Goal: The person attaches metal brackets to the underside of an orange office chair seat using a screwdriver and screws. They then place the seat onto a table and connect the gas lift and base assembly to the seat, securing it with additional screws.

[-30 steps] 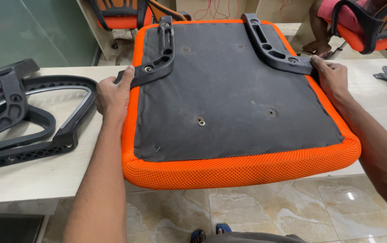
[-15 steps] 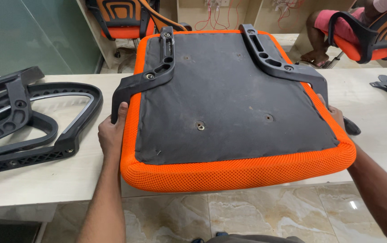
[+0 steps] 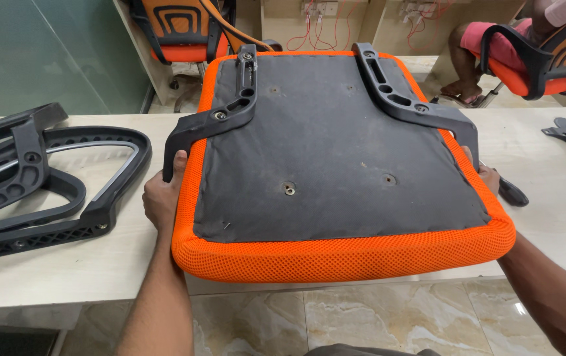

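Fingers of my left hand (image 3: 162, 198) and right hand (image 3: 489, 177) clamp opposite edges of the upturned orange seat cushion (image 3: 336, 171), steadying it on the table (image 3: 65, 264) with its near edge overhanging and its black armrest brackets (image 3: 220, 112) facing up. Loose armrest frames (image 3: 46, 178) lie to the left.
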